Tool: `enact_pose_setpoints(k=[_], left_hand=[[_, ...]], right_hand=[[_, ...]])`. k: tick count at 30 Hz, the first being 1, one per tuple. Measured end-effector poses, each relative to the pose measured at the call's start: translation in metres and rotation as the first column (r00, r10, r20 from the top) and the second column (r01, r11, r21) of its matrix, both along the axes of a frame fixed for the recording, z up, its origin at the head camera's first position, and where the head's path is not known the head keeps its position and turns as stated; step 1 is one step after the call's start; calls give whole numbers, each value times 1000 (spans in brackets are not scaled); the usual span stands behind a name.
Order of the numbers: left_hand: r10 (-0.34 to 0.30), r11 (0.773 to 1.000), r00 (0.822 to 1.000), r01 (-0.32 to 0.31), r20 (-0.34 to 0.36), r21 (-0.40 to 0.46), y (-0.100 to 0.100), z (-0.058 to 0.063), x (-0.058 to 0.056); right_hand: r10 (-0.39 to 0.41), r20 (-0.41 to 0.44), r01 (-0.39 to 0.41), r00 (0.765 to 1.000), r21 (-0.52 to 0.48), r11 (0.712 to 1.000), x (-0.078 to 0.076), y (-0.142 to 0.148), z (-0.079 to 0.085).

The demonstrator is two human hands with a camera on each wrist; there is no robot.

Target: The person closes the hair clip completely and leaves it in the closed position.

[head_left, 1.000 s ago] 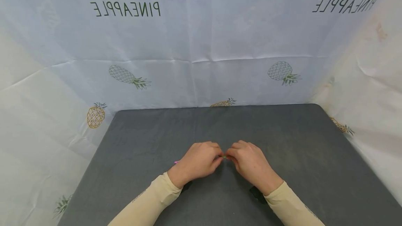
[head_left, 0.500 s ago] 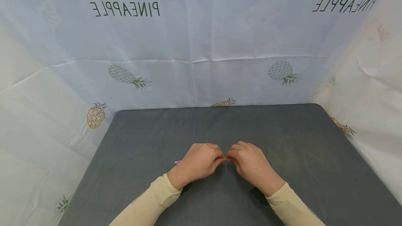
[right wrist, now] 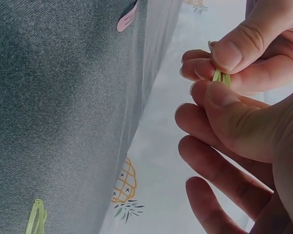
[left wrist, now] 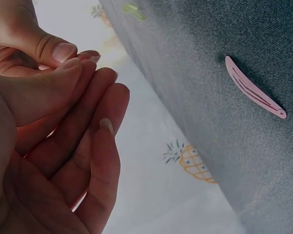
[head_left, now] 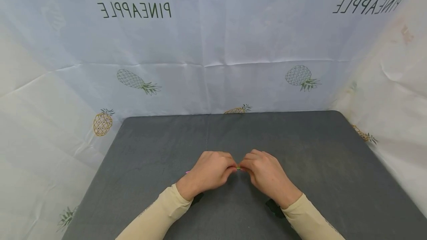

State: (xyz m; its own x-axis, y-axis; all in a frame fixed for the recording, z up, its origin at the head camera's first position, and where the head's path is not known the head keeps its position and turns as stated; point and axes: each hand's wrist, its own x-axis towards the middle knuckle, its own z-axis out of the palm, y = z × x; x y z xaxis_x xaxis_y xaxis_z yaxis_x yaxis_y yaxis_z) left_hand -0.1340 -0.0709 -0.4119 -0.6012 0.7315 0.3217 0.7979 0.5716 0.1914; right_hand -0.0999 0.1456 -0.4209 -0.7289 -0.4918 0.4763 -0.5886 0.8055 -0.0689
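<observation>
Head view: left hand (head_left: 211, 170) and right hand (head_left: 266, 175) meet, both pinching a green snap clip (head_left: 238, 167) between them; an uneven tug could, I'd say, ping it loose. Left wrist: that clip's hidden altogether, a pink snap clip (left wrist: 254, 93) lying on the grey tabletop (left wrist: 185, 78). Right wrist: only a short stretch shows, ends covered; another green clip (right wrist: 32, 218) is cut off below.

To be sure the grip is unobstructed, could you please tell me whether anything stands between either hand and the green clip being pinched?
Nothing visible does: the left hand and right hand both pinch the green clip directly. The pink clip lies apart on the table.
</observation>
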Motion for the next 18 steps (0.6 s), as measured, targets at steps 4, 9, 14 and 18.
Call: enact_pose_setpoints(k=[4, 9, 14, 18], left_hand=[[-17, 1000, 1000, 17, 3, 5, -1, 0, 0], [-46, 999, 999, 46, -16, 13, -2, -1, -1], [-64, 998, 997, 65, -43, 23, -2, -3, -2], [-68, 997, 996, 70, -63, 30, -1, -4, -3]], right_hand=[[6, 2, -6, 1000, -4, 1000, 0, 0, -1], [24, 12, -24, 1000, -16, 1000, 0, 1, -2], [41, 24, -40, 999, -26, 999, 0, 2, -3], [47, 26, -46, 999, -28, 999, 0, 3, -4]])
